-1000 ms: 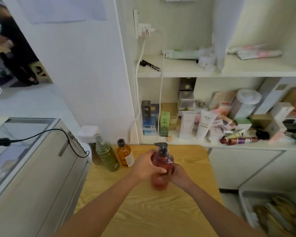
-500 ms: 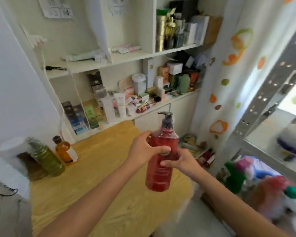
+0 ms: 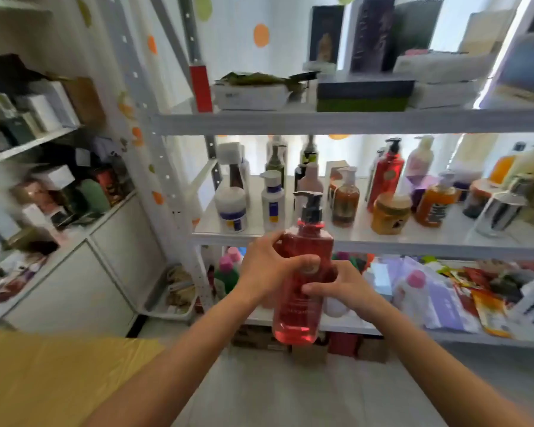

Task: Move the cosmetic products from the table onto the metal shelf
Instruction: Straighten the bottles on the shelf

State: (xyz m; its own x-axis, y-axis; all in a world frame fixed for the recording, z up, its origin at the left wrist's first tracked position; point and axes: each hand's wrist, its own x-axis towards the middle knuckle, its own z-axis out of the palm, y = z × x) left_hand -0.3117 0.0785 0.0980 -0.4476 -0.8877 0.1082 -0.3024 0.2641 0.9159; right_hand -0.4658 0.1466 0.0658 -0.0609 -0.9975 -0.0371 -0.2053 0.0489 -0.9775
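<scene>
Both hands grip one tall, translucent red plastic pump bottle. The left hand wraps its upper body, thumb across the front, and the right hand clasps it slightly lower from the opposite side. The white metal shelf fills the background, its middle tier crowded with bottles and jars. The yellow wooden table lies lower left, well apart. The bottle is held upright in the air before the shelf, touching no tier, and its black pump head overlaps the middle tier.
</scene>
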